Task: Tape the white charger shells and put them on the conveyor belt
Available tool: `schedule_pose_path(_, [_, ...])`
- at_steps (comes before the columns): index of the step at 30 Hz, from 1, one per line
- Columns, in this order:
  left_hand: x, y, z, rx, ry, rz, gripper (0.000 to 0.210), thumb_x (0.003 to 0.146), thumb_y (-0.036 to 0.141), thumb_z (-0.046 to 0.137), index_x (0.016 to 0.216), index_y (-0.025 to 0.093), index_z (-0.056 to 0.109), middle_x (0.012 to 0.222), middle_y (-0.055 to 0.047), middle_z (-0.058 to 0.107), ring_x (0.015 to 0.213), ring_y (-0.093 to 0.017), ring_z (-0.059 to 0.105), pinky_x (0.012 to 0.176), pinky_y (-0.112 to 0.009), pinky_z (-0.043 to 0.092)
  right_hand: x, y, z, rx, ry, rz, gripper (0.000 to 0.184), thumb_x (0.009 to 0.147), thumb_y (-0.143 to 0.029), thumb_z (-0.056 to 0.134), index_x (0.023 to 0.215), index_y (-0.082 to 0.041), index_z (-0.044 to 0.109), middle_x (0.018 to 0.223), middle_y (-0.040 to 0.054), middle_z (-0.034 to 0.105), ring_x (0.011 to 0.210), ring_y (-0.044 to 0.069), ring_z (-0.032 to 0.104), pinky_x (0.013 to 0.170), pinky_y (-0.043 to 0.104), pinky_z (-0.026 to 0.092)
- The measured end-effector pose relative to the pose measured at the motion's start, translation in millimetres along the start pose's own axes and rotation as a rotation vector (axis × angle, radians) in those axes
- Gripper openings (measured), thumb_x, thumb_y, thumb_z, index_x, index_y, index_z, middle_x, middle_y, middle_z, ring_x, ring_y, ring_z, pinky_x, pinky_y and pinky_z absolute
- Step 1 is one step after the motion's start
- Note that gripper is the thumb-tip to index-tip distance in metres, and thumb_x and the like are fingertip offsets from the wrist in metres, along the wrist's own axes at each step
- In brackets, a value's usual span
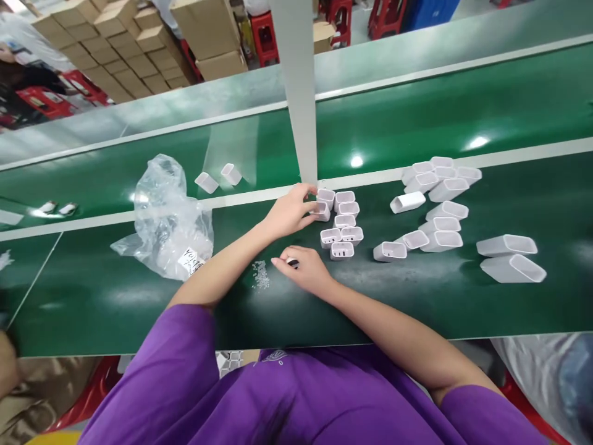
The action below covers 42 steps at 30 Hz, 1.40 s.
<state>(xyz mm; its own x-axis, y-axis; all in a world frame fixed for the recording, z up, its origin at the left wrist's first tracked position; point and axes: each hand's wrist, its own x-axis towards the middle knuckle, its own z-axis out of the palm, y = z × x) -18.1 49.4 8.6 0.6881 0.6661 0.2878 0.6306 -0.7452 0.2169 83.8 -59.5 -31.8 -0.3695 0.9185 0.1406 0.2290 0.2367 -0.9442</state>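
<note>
My left hand (293, 211) reaches to the near group of white plastic housings, its fingers and thumb around the edge of one housing (323, 212). Closer to me, my right hand (306, 267) is closed on a small black-and-white piece (293, 262), mostly hidden by the fingers. Just left of that hand lies a loose pile of tiny clear pieces (260, 275). The other housings of the group, such as the front one (342, 250), stand with open rims upward; some show small slots inside.
More white housings (442, 224) stand to the right, one lying on its side (407, 202). A clear plastic bag (171, 228) with a handwritten label sits left. Two housings (217, 179) lie on the green belt (259, 148) beyond. A pale post (299, 93) rises behind my left hand.
</note>
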Motion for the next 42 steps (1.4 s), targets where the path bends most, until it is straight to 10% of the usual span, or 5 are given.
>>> schedule_pose_path(15, [-90.5, -10.0, -25.2, -1.317, 0.378, -1.033, 0.028, 0.078, 0.026, 0.062, 0.104, 0.02, 0.055, 0.078, 0.002, 0.059, 0.065, -0.012, 0.064, 0.047, -0.021, 0.056, -0.1, -25.0, 7.6, -0.683, -0.562, 0.052, 0.022, 0.098, -0.025, 0.055, 0.116, -0.025, 0.068, 0.11, 0.0006, 0.073, 0.095, 0.019, 0.069, 0.07, 0.027, 0.044])
schedule_pose_path(25, [-101.9, -6.8, -24.7, -1.522, 0.287, -0.907, 0.046, 0.063, 0.015, 0.081, 0.104, 0.019, 0.062, 0.098, -0.002, 0.065, 0.085, -0.013, 0.068, 0.07, -0.023, 0.062, -4.2, -35.3, 15.6, -0.957, -0.598, 0.007, 0.028, 0.105, -0.03, 0.04, 0.112, -0.02, 0.065, 0.11, 0.0041, 0.071, 0.085, 0.022, 0.071, 0.056, 0.03, 0.033])
schedule_pose_path(34, [-101.2, -3.4, -24.7, -1.393, 0.213, -0.83, 0.045, 0.061, 0.029, 0.085, 0.097, 0.017, 0.061, 0.083, 0.0, 0.064, 0.069, -0.009, 0.061, 0.055, -0.017, 0.052, -5.9, -42.0, 20.8, -1.041, -0.689, -0.09, 0.034, 0.098, -0.004, 0.03, 0.108, -0.012, 0.062, 0.1, 0.0127, 0.069, 0.083, 0.021, 0.07, 0.053, 0.03, 0.032])
schedule_pose_path(42, [-99.4, 11.2, -26.0, -1.514, 0.23, -0.833, 0.05, 0.074, 0.058, 0.072, 0.089, 0.011, 0.066, 0.074, -0.009, 0.07, 0.052, -0.011, 0.055, 0.046, -0.023, 0.047, 2.4, -24.4, -7.9, -0.647, -0.465, 0.09, 0.014, 0.098, -0.019, 0.053, 0.097, -0.017, 0.066, 0.097, 0.0052, 0.071, 0.079, 0.016, 0.068, 0.063, 0.024, 0.042])
